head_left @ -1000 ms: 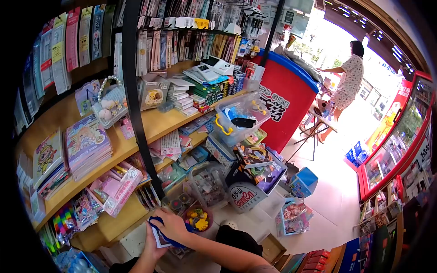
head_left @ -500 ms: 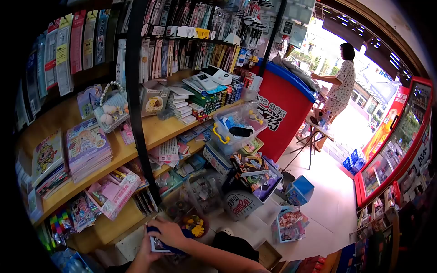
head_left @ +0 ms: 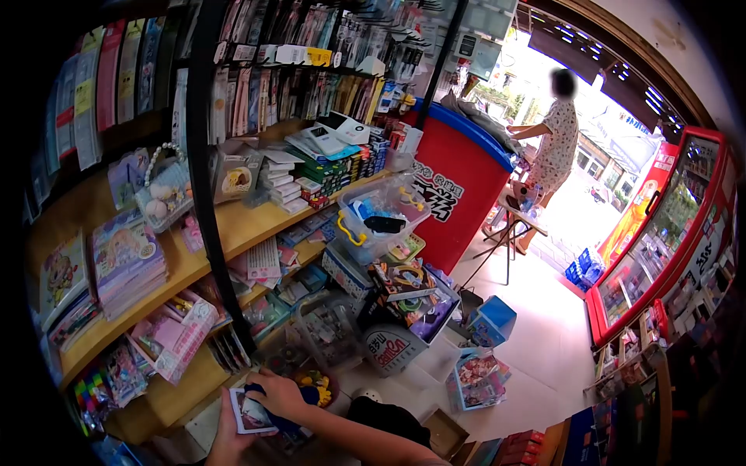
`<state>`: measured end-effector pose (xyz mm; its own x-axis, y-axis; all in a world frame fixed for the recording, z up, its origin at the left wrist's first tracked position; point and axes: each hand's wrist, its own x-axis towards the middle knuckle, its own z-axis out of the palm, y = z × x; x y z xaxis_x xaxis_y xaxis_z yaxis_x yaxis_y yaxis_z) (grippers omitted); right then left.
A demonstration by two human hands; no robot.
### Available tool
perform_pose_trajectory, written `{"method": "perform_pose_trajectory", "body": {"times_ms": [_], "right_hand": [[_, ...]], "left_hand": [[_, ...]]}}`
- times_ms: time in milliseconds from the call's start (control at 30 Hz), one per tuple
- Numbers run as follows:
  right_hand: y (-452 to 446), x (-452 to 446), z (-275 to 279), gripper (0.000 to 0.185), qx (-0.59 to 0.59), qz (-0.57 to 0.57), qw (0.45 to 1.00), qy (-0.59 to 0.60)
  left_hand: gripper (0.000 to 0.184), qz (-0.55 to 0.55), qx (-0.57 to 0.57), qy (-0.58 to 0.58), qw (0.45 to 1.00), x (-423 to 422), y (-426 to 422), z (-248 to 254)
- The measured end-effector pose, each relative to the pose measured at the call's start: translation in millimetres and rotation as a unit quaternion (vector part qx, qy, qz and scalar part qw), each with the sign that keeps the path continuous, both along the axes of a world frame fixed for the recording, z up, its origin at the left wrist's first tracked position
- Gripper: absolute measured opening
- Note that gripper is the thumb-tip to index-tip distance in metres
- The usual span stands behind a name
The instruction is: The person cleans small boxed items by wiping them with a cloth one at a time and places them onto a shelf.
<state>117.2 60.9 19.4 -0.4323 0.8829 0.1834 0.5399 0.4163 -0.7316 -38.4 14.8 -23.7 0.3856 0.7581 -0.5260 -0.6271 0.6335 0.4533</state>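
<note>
In the bottom of the head view, my left hand (head_left: 225,441) grips a small flat white-edged box (head_left: 250,418) by its left side. The box has a printed picture on its face, too small to make out. My right hand (head_left: 278,394) reaches across from the right, its fingers closed round a dark blue cloth (head_left: 286,426) that touches the top of the box. Just beyond the right hand sits a round container with yellow things (head_left: 314,380) in it.
Shelves (head_left: 183,279) with stacked books and stationery stand at the left. A clear bin (head_left: 365,233), a carton of goods (head_left: 392,349) and a blue basket (head_left: 475,400) crowd the floor. A person (head_left: 556,140) stands near the doorway, beside a folding stool (head_left: 519,220).
More of the box's printed face shows now, and the right hand with the cloth has shifted toward its upper edge. The whole view has swung slightly, moving the surroundings left.
</note>
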Motion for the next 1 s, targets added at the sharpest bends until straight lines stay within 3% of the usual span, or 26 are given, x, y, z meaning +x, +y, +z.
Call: {"method": "perform_pose_trajectory", "body": {"times_ms": [167,333,400,433,467,533,600,633,667,767,867,1000], "right_hand": [[0.9,8.0,-6.7,0.019,0.053,0.088,0.994,0.036],[5.4,17.7,-5.3,0.021,-0.007,0.092,0.995,0.022],[12.6,26.0,-22.0,0.024,-0.027,0.066,0.997,-0.019],[13.6,28.2,-22.5,0.025,-0.016,0.066,0.997,-0.022],[14.0,28.9,-18.9,0.026,-0.012,0.071,0.997,-0.017],[15.1,29.7,-10.6,0.028,-0.051,0.060,0.997,-0.006],[20.0,32.5,-27.7,0.028,-0.023,0.019,0.999,0.023],[20.3,34.5,-25.0,0.026,-0.066,0.016,0.997,0.048],[22.4,35.6,-21.1,0.025,-0.104,0.009,0.992,0.070],[22.8,34.0,-23.8,0.023,-0.154,0.013,0.981,0.114],[19.5,24.8,-39.0,0.024,-0.129,-0.010,0.981,0.144],[11.2,16.3,-29.5,0.025,-0.146,-0.042,0.983,0.103]], "left_hand": [[0.076,-0.027,-0.035,-0.003,0.999,9.6,-7.0,-5.5],[0.072,-0.023,0.006,0.046,0.999,6.1,-8.1,-10.2],[0.068,-0.013,-0.004,0.119,0.993,-0.7,-5.0,-11.6],[0.064,0.020,-0.038,0.101,0.994,10.2,-5.5,21.2],[0.062,0.031,-0.038,0.102,0.994,6.6,-3.8,2.8],[0.060,0.040,-0.043,0.112,0.992,7.7,-6.5,14.8],[0.061,0.025,0.039,0.062,0.997,5.8,-5.2,25.3],[0.063,0.032,0.043,0.062,0.997,11.2,-4.9,44.5],[0.064,0.012,0.089,0.053,0.995,3.5,-3.7,29.5],[0.064,0.035,0.074,0.061,0.995,7.3,-2.3,46.7],[0.065,0.051,0.088,0.067,0.993,4.8,-1.3,40.6],[0.066,0.070,0.117,0.047,0.990,-1.7,-3.2,28.4]]}}
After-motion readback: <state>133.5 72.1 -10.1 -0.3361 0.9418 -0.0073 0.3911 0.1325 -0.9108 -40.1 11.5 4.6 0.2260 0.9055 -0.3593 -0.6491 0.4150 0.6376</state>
